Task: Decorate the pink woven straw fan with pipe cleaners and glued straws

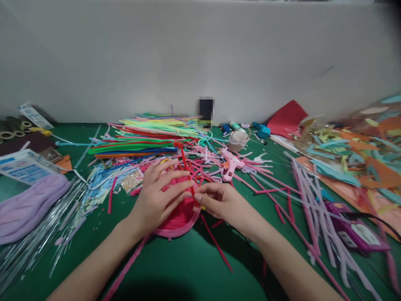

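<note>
A flat pink coiled pipe-cleaner disc [179, 220] lies on the green table [175, 267] in front of me. My left hand [159, 196] lies across the top of the disc with its fingers stretched over it and pressing down. My right hand [219, 200] pinches a red pipe cleaner [184, 161] at the disc's right edge; the stem rises up and bends over at its top. Loose pink and red stems trail from under the disc toward me.
A big heap of coloured pipe cleaners [144, 138] lies behind the hands. A pink glue gun [232, 163] and a tape roll [238, 140] sit centre right. A purple glue gun [354, 232] and paper scraps [360, 159] fill the right. A lilac cloth [28, 205] lies left.
</note>
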The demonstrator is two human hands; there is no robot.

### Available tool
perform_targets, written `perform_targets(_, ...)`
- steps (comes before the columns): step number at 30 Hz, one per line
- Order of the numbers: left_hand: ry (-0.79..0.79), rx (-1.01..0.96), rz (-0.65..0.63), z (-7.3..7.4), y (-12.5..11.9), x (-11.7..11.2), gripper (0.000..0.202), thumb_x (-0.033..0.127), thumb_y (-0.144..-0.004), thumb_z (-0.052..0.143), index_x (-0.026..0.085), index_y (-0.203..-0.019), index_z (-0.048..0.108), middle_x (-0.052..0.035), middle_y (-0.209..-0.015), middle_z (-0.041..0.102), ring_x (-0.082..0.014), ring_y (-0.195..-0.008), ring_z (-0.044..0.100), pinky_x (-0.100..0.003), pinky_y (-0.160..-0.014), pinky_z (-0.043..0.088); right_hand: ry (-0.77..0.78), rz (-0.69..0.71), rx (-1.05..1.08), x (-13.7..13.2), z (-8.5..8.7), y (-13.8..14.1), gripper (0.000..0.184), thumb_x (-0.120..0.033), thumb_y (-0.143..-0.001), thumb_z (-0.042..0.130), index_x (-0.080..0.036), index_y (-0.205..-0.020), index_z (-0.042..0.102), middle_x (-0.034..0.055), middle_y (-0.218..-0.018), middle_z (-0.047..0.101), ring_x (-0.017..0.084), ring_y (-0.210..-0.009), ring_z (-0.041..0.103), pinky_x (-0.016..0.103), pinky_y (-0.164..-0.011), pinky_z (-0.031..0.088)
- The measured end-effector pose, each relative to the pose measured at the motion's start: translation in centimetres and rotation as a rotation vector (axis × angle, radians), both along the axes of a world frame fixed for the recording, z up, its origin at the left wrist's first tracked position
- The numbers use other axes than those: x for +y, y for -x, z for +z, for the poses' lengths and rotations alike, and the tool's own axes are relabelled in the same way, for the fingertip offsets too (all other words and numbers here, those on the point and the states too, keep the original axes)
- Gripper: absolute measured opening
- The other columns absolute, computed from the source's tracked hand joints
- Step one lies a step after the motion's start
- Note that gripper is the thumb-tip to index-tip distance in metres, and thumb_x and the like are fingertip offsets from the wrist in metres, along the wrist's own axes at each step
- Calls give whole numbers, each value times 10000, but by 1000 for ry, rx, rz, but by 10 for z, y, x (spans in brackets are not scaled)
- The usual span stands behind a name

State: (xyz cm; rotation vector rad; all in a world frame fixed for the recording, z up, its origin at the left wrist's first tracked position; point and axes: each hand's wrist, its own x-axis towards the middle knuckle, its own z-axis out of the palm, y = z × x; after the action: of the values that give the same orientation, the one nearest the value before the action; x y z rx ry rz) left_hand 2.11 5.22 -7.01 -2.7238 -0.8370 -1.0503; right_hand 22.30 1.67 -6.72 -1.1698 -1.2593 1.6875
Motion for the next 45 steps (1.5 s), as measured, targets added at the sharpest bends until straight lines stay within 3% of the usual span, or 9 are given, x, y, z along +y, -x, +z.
perform_targets(6,130,-50,-132,2,1,1,230,208,-865,666,237,-1091,697,-68,-1144,718,-280,-1240,526,-506,-1069,381,28,-1,-42,0,1,-2,397,-521,-695,778,-151,-798,676,-8,-672,661,97,-598,551,227,-585,390)
perform_targets(10,437,-339,-166,12,5,-3,286,203,-914,558,269,-1166,675,-48,-1193,704,-248,-1233,556,-468,-1082,399,-16,46,-53,0,3,-6,356,-493,-713,775,-151,-745,682,11,-685,685,121,-645,591,241,-652,439)
perform_targets(14,815,-664,-350,11,14,2,268,160,-867,563,323,-953,759,-9,-1091,752,-271,-1238,576,-521,-1101,391,-43,154,-55,-1,6,-11,268,-418,-766,753,-163,-711,694,-3,-667,677,100,-611,563,215,-612,430)
perform_targets(19,1150,-699,-473,7,18,5,165,242,-879,623,317,-860,768,-41,-1021,779,-312,-1252,575,-579,-1012,466,36,326,-20,-4,9,-15,260,-388,-728,790,-144,-703,703,-3,-612,663,92,-575,565,197,-579,429)
perform_targets(24,801,-133,-357,12,2,-7,309,128,-869,617,297,-1107,718,-63,-1233,699,-281,-1372,435,-535,-1095,390,75,394,-28,-6,8,-14,263,-366,-696,805,-123,-722,706,2,-613,665,76,-536,541,179,-519,391)
perform_targets(28,494,-100,-308,10,-3,-8,230,118,-864,636,276,-996,738,-41,-988,749,-254,-1261,517,-460,-1060,414,97,376,-47,-5,9,-13,241,-314,-656,823,-120,-694,684,-19,-587,640,56,-514,504,169,-511,374)
perform_targets(32,388,-137,-351,9,0,-3,212,127,-878,620,287,-908,755,-27,-833,744,-236,-1132,591,-403,-989,468,144,338,-74,-3,13,-12,251,-284,-601,854,-129,-676,672,-26,-576,637,58,-508,505,170,-505,371)
perform_targets(40,539,-174,-387,10,1,0,163,205,-883,641,266,-980,757,-40,-891,775,-218,-959,693,-345,-860,537,39,275,-25,-5,9,-12,253,-354,-661,833,-143,-723,709,-9,-598,662,83,-536,556,190,-529,400)
perform_targets(45,801,-221,-177,9,-8,-12,143,252,-896,602,220,-907,741,-11,-816,767,-163,-688,699,-242,-634,528,-70,63,-61,-5,13,-13,312,-433,-679,806,-145,-748,708,6,-622,662,104,-569,566,216,-556,433)
